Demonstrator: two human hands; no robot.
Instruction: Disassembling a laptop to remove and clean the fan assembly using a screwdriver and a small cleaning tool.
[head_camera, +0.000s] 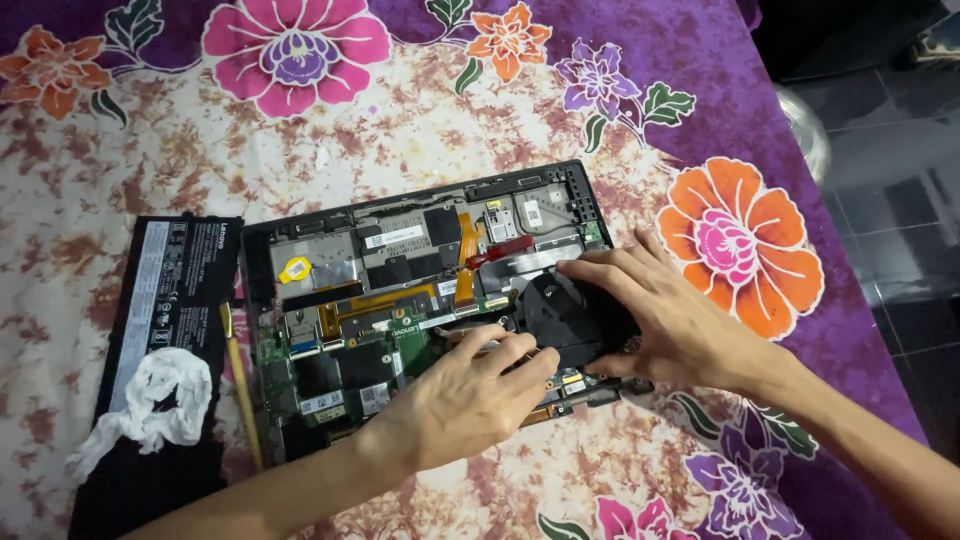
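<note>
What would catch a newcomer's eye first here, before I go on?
First the opened laptop in the middle of the flowered cloth, its boards and cables bare. Over its right end both hands meet on a black fan: the left hand from below, the right hand from the right. To the left lies a flat black battery with a crumpled white tissue on it.
</note>
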